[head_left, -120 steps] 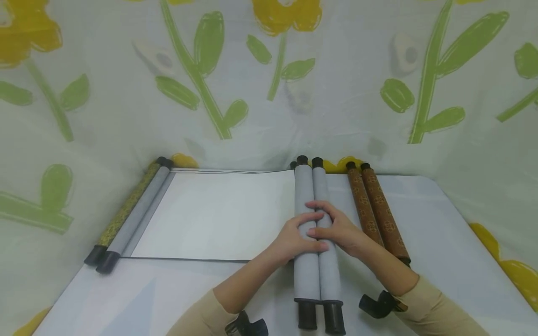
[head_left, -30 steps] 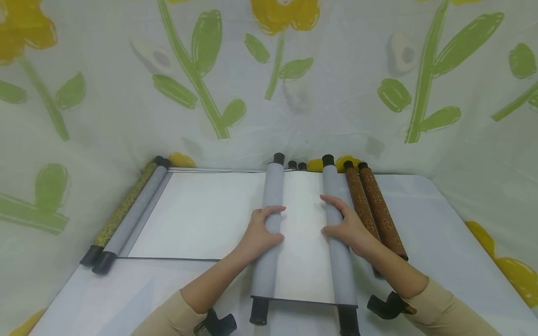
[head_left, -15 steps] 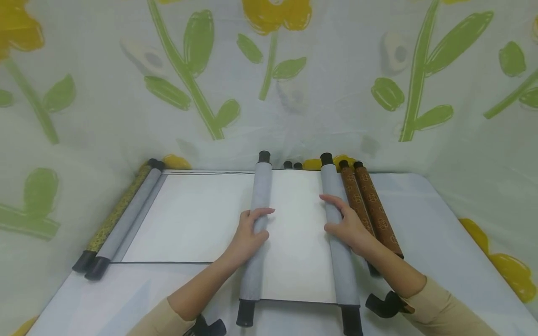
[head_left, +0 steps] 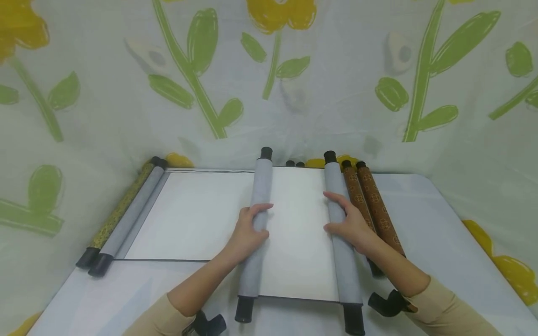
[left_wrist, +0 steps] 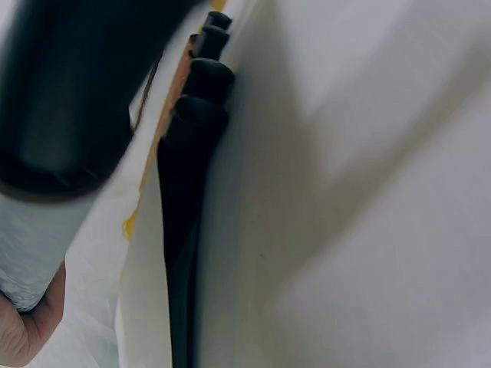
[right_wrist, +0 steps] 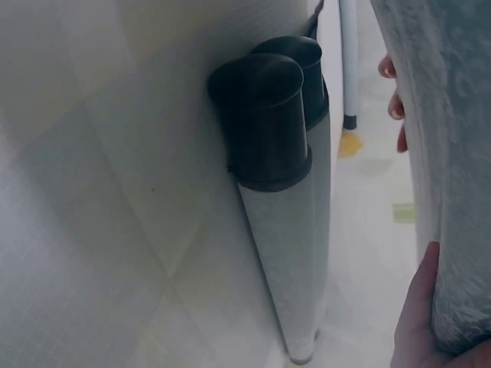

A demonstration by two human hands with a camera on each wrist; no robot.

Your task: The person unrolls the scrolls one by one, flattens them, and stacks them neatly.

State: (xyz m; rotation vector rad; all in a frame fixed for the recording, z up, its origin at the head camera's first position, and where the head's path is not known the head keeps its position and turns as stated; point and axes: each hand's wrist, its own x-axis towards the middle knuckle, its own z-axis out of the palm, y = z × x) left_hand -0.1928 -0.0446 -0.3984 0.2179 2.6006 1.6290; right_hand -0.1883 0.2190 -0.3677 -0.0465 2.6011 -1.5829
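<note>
My left hand (head_left: 248, 233) grips the left grey roller of a hanging scroll (head_left: 299, 233), thumb and fingers curled round it. The right roller (head_left: 348, 275) is in my right hand (head_left: 350, 228). Between the rollers a strip of blank white paper is unrolled. Black knobs cap the roller ends; one knob (left_wrist: 61, 115) looms large in the left wrist view. In the right wrist view, the grey roll (right_wrist: 460, 153) stands clear of other black-capped rolls (right_wrist: 265, 115). The held scroll overlaps a second, spread-out scroll (head_left: 189, 214), hiding most of its right part.
A yellow-green patterned roll (head_left: 122, 207) lies along the left edge beside the spread scroll's grey roller (head_left: 132, 214). Two brown patterned rolls (head_left: 378, 210) lie close to my right hand. Behind the white table (head_left: 428, 242) hangs a flower-printed cloth (head_left: 336, 93).
Four seconds ago the two grey rollers lay side by side. My left hand has drawn its roller left and the right one moved slightly right, exposing white paper. Over the last half second little has moved.
</note>
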